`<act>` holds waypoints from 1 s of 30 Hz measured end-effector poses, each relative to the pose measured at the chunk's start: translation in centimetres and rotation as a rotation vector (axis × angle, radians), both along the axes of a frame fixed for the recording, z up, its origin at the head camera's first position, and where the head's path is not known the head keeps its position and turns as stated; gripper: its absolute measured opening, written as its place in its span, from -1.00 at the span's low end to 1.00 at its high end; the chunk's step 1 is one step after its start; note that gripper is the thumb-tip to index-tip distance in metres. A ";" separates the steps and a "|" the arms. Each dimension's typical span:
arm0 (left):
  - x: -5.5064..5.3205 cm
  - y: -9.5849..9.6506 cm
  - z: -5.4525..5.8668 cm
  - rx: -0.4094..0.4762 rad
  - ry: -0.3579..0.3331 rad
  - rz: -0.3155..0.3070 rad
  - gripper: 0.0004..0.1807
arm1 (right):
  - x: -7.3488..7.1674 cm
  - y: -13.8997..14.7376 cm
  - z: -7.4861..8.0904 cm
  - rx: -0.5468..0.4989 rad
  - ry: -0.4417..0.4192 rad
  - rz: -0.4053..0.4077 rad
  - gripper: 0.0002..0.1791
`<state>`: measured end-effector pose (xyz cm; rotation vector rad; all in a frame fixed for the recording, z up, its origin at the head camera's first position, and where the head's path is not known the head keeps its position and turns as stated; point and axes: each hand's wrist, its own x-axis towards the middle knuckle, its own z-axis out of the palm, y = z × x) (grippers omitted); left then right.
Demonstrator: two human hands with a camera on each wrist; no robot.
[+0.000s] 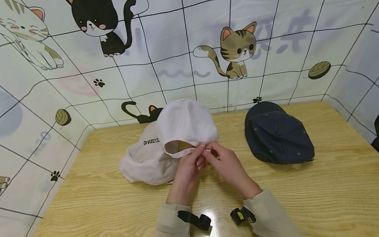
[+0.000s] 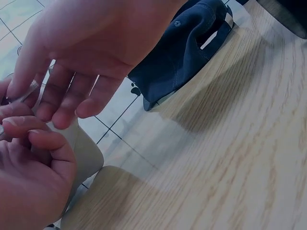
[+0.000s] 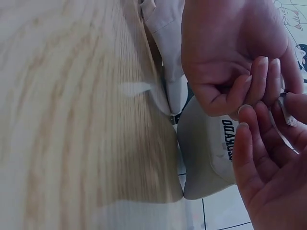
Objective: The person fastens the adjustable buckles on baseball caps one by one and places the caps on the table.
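Both hands hold a pale baseball cap [image 1: 187, 120] up off the table, its rear opening towards me. With thumb and fingers, my left hand [image 1: 187, 172] pinches the back strap [image 1: 182, 154] near its right end. Close against it, my right hand [image 1: 228, 163] pinches the same strap area. A small strap end [image 3: 289, 116] shows between the fingers in the right wrist view; the fingers hide the fastening itself. Behind and left of the held cap, a second pale cap [image 1: 150, 165] with dark lettering lies on the table, partly covered from view.
A navy cap [image 1: 278, 138] lies on the wooden table [image 1: 100, 213] to the right, its brim towards the back. A cloth wall [image 1: 170, 35] with cartoon cats and grid lines encloses the back and sides. Black straps with small devices [image 1: 203, 222] sit on both wrists.
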<state>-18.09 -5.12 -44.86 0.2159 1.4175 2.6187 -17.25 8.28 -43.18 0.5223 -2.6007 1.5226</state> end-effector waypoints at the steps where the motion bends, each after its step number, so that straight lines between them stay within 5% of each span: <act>1: 0.0 0.0 0.0 -0.015 0.014 -0.006 -0.70 | 0.0 0.0 0.0 0.007 0.006 0.004 -0.83; 12: 0.2 0.0 -0.1 -0.061 -0.017 0.023 -0.70 | 0.0 0.1 0.0 0.005 0.002 0.035 -0.82; 30: 0.1 -0.3 -0.1 0.017 -0.024 0.035 -0.62 | 0.2 0.0 0.3 -0.015 0.021 0.097 -0.66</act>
